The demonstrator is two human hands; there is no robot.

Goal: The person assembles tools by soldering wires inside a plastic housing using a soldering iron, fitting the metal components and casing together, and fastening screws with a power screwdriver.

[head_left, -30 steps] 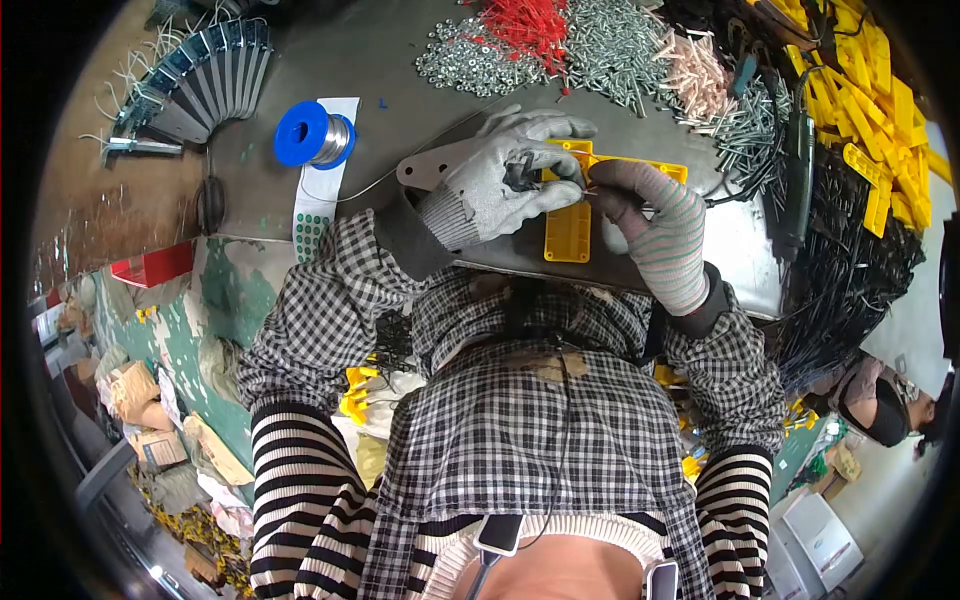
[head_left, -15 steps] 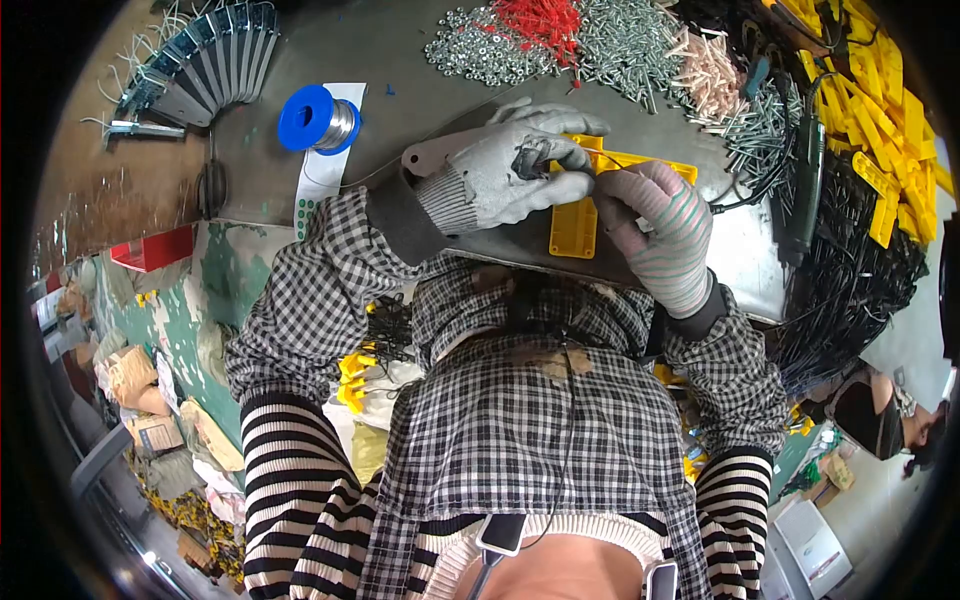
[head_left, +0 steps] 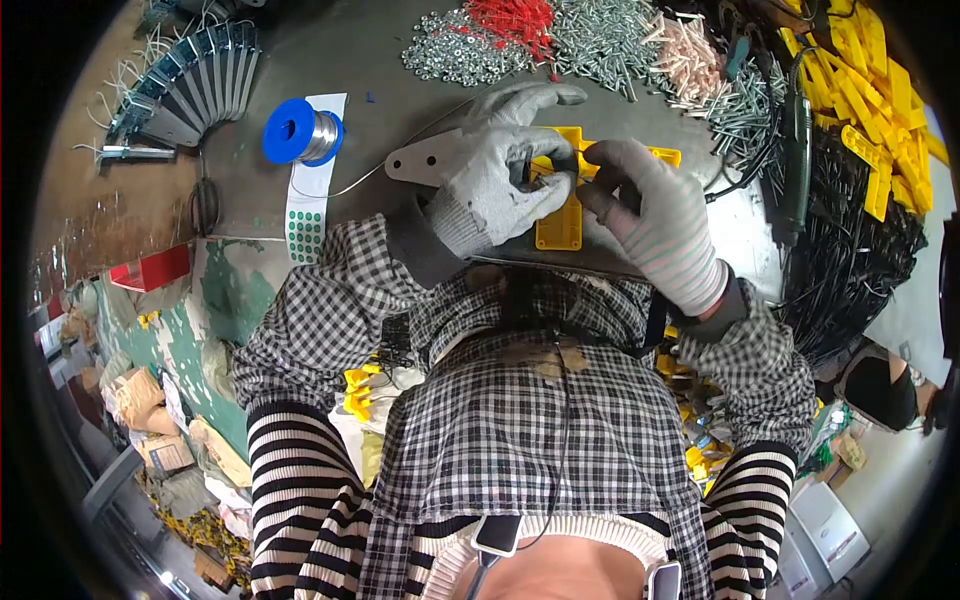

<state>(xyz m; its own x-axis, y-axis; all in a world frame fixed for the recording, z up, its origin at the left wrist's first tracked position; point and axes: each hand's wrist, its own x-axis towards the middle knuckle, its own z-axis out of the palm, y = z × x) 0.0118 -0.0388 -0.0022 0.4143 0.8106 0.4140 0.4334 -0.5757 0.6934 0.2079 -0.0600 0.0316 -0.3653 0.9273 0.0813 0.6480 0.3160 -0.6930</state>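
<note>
My left hand (head_left: 505,185), in a grey glove, curls its thumb and forefinger together above a yellow plastic casing (head_left: 558,236). What lies in that pinch is too small to make out. My right hand (head_left: 660,215), in a pale striped glove, has its fingertips closed just beside the left ones; anything in them is hidden. The casing lies on the table under both hands and is partly covered by them. A grey metal plate with holes (head_left: 412,166) sticks out to the left from beneath my left hand.
A blue spool of solder wire (head_left: 290,131) stands on a white strip with green dots (head_left: 305,235). Metal-backed circuit boards (head_left: 205,85) fan out at far left. Screws (head_left: 605,45), nuts (head_left: 460,50) and red parts (head_left: 510,22) lie behind. Yellow parts (head_left: 885,110) and black cables (head_left: 850,240) pile up right.
The view has shifted slightly. My right fingertips have drawn down and in toward the left ones, and the left hand has turned a little. More of the metal plate shows.
</note>
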